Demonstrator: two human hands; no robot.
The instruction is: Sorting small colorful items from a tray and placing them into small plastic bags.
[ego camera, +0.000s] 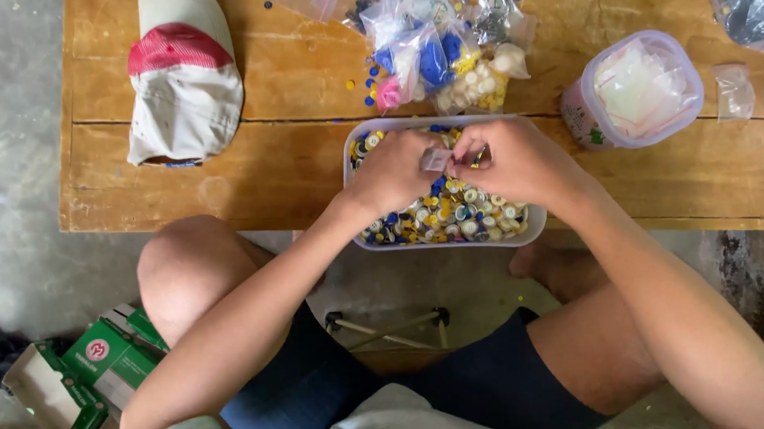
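A clear rectangular plastic tub (pixel 535 223) full of small mixed buttons in white, yellow and blue sits at the near edge of a wooden table (pixel 291 171). Both hands are over the tub. My left hand (pixel 394 171) and my right hand (pixel 518 159) meet above the buttons and together pinch a small clear plastic bag (pixel 436 159). What is inside the little bag cannot be made out.
Behind the tub lies a heap of small bags of sorted buttons (pixel 442 47). A round lidded plastic container (pixel 635 91) stands to the right, a red and white cap (pixel 181 77) to the left. Green cardboard boxes (pixel 91 369) lie on the floor by my left knee.
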